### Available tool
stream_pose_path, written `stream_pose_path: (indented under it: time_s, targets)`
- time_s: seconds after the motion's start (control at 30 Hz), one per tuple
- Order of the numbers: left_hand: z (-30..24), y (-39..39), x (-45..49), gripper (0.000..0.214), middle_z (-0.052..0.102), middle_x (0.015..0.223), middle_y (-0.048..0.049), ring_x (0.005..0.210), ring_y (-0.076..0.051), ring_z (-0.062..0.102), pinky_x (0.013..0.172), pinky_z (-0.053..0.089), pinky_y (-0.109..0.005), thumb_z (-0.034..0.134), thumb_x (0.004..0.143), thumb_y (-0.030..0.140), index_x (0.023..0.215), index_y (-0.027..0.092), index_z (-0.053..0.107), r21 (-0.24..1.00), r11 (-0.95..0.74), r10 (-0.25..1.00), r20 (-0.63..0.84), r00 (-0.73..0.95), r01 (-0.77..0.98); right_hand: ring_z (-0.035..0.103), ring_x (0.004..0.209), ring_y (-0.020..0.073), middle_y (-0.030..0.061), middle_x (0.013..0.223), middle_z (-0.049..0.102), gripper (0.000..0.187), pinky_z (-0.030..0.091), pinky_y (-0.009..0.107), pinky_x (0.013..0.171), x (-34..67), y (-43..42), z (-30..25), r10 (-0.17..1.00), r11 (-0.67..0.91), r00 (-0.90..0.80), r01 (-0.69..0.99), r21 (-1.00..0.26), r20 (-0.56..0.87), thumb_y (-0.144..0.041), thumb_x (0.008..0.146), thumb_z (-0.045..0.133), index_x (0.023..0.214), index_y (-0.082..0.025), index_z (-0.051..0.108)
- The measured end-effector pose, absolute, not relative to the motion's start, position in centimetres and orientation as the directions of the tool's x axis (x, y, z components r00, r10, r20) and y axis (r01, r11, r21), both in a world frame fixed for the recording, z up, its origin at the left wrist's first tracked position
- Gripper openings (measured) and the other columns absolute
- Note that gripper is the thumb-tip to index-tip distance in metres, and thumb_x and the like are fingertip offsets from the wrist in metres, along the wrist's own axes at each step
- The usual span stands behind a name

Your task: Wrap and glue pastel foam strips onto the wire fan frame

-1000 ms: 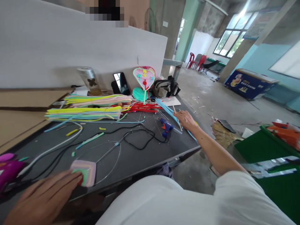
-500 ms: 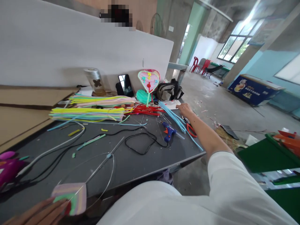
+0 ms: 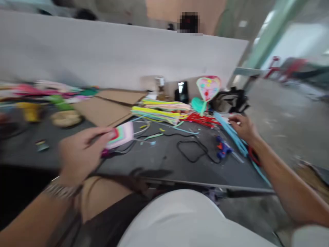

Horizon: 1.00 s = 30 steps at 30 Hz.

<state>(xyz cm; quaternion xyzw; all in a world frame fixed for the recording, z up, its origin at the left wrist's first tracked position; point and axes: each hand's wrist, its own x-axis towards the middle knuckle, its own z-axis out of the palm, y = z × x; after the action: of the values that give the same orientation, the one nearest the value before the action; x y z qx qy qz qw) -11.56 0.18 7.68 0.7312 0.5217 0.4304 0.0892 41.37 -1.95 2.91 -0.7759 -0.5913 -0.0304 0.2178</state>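
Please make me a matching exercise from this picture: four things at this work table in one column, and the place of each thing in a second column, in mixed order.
Things:
1. pastel woven square
2. blue glue gun
3. heart-shaped fan
4. cardboard sheet

Places:
A. upright at the back, by the white partition
B. flat, left of the yellow straws
C. in the left hand
D. on the table, right of the black cable

Pairs: 1-C, 2-D, 3-A, 4-B.
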Motion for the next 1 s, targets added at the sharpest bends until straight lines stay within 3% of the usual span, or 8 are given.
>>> stream_pose_path:
  time_s: [0.07,0.17,0.33,0.57,0.7,0.83,0.93,1.0]
  targets:
    - [8.8,1.2,-11.2,0.027,0.078,0.089,-0.0021,0.079,-0.018,0.068,0.073,0.055,-0.028,0.071,0.087,0.04,0.095,0.015,0.078,0.694,-0.334,0.893,0.449,-0.02,0.638,0.066,0.073,0.0225,0.0069,0.087,0.076,0.028,0.051,0.034,0.064,36.0,-1.9,2.4,0.928,0.044,0.172,0.831,-0.555,0.331,-0.042,0.092,0.061,0.105,-0.023,0.076]
    - [10.2,2.6,-9.5,0.028,0.08,0.087,-0.0051,0.076,-0.018,0.069,0.069,0.055,-0.027,0.076,0.078,0.038,0.092,0.015,0.08,0.829,-0.346,0.919,0.394,-0.02,0.44,0.065,0.075,0.0213,0.005,0.087,0.076,0.03,0.051,0.035,0.07,27.1,-2.5,1.9,0.965,0.246,-0.067,0.571,-0.783,0.254,-0.05,0.086,0.069,0.096,-0.023,0.077]
    - [10.8,3.3,-7.1,0.03,0.079,0.083,-0.0063,0.071,-0.017,0.068,0.066,0.054,-0.027,0.083,0.069,0.039,0.087,0.015,0.079,0.919,-0.309,0.95,0.307,0.047,0.243,0.056,0.064,0.0132,0.004,0.084,0.075,0.038,0.044,0.028,0.06,18.7,-3.3,1.2,0.944,0.078,-0.33,0.242,-0.967,-0.006,-0.054,0.079,0.075,0.091,-0.018,0.073]
    - [9.4,5.3,-6.6,0.042,0.078,0.088,-0.0074,0.078,-0.017,0.069,0.074,0.054,-0.028,0.088,0.065,0.046,0.09,0.014,0.077,0.965,-0.243,0.969,0.237,0.064,0.098,0.043,0.048,0.0068,0.0002,0.067,0.068,0.04,0.031,0.023,0.047,18.1,-4.7,-1.6,0.928,-0.156,-0.341,0.01,-0.988,-0.15,-0.054,0.073,0.081,0.082,-0.017,0.069]
    - [7.4,4.5,-6.7,0.057,0.078,0.109,-0.0116,0.109,-0.024,0.071,0.094,0.052,-0.034,0.071,0.082,0.063,0.116,0.017,0.071,0.95,-0.281,0.957,0.268,-0.112,-0.133,0.041,0.046,0.0057,-0.0018,0.063,0.066,0.04,0.029,0.022,0.046,17.2,-5.4,-2.5,0.965,-0.127,-0.243,-0.111,-0.986,-0.097,-0.054,0.073,0.082,0.082,-0.017,0.069]
    - [2.4,0.7,-5.6,0.05,0.076,0.117,-0.0123,0.118,-0.023,0.068,0.097,0.05,-0.034,0.065,0.088,0.058,0.12,0.019,0.066,0.882,-0.148,0.956,0.012,-0.292,-0.448,0.04,0.044,0.0048,-0.0019,0.062,0.067,0.041,0.027,0.021,0.046,16.1,-5.6,-3.2,0.976,-0.136,-0.202,-0.257,-0.957,-0.085,-0.054,0.072,0.084,0.081,-0.018,0.068]
    - [-1.5,-2.3,-3.5,0.051,0.077,0.113,-0.0141,0.109,-0.025,0.071,0.093,0.051,-0.037,0.072,0.083,0.054,0.118,0.017,0.068,0.874,0.127,0.983,-0.175,-0.059,-0.47,0.04,0.044,0.0043,-0.0024,0.062,0.066,0.041,0.026,0.021,0.046,15.5,-5.8,-3.6,0.959,-0.208,-0.257,-0.369,-0.906,-0.116,-0.053,0.07,0.087,0.082,-0.018,0.068]
    - [-3.1,-3.8,-2.0,0.05,0.077,0.11,-0.0144,0.105,-0.026,0.071,0.093,0.052,-0.038,0.077,0.08,0.052,0.114,0.015,0.072,0.876,0.198,0.98,-0.162,0.118,-0.441,0.04,0.045,0.0043,-0.0025,0.062,0.065,0.041,0.026,0.02,0.047,15.1,-6.0,-4.0,0.945,-0.255,-0.299,-0.424,-0.869,-0.132,-0.051,0.07,0.089,0.083,-0.018,0.068]
